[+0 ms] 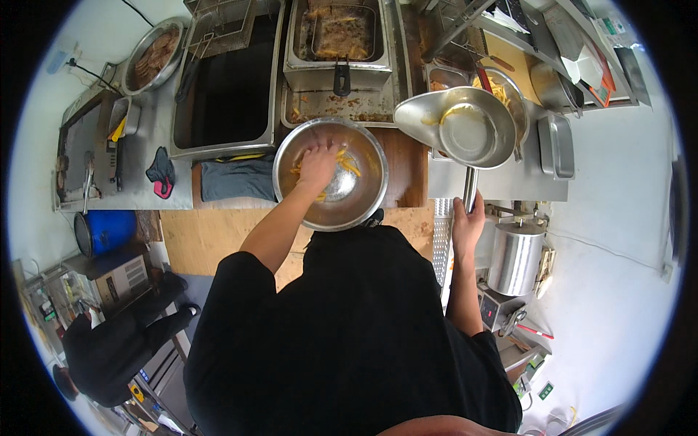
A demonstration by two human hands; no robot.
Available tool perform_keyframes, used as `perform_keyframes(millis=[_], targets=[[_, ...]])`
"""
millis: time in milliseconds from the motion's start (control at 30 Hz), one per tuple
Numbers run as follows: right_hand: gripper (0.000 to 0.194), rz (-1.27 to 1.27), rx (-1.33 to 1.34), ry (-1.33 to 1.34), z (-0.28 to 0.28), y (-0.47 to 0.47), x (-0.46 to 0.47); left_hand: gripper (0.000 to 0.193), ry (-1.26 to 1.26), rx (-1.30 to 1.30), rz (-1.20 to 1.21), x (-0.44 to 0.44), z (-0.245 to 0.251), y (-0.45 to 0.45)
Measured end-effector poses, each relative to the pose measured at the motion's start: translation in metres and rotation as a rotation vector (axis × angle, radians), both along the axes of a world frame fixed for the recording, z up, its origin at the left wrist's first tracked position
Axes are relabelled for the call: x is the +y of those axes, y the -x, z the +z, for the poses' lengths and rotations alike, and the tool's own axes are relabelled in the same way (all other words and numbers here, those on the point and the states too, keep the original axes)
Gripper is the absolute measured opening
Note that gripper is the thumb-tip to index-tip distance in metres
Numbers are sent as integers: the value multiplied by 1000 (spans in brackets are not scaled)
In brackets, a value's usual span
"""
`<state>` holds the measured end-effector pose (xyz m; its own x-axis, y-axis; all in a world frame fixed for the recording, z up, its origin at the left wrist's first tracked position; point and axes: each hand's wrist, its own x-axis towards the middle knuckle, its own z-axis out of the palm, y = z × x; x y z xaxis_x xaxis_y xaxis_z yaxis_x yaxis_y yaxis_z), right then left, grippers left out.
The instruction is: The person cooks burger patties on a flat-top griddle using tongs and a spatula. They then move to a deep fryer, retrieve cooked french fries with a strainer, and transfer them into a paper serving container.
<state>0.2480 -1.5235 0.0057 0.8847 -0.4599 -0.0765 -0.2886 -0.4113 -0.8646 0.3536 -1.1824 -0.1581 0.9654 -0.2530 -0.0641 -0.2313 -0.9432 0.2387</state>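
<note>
A round steel mixing bowl [371, 185] rests before me at the counter's edge, with some French fries [349, 163] inside. My left hand [318, 168] reaches into the bowl, palm down over fries; its fingertips are partly hidden, so whether it grips any I cannot tell. My right hand [467, 220] is closed around the handle of a steel pan with a wide pouring lip [491, 152]. The pan is held over the right part of the counter and has a wet yellowish film inside. Behind it, partly covered, stands a bowl of fries [521, 103].
A fryer [338, 76] with a basket in bubbling oil stands behind the bowl. To its left is a dark oil vat [232, 98]. A bowl of meat [155, 57] sits at back left, a steel tray [556, 144] at right. Another person [114, 349] bends at lower left.
</note>
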Motion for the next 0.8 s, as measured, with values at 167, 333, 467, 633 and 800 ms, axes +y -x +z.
perform_keyframes(millis=[167, 333, 467, 633, 800], targets=[[43, -42, 31, 8, 3, 20, -14, 22, 229, 148, 79, 10, 69, -3], [43, -89, -57, 33, 0, 31, -24, 17, 591, -269, 249, 23, 156, -64], [41, -116, -53, -112, -6, 37, -30, 20, 767, -227, 252, 23, 169, -158], [39, -158, 19, -117, -14, 41, -37, 27, 1180, -241, 454, 27, 160, -228], [39, -138, -15, -142, -22, 48, -40, 77, 518, -83, 582, 34, 172, -231]])
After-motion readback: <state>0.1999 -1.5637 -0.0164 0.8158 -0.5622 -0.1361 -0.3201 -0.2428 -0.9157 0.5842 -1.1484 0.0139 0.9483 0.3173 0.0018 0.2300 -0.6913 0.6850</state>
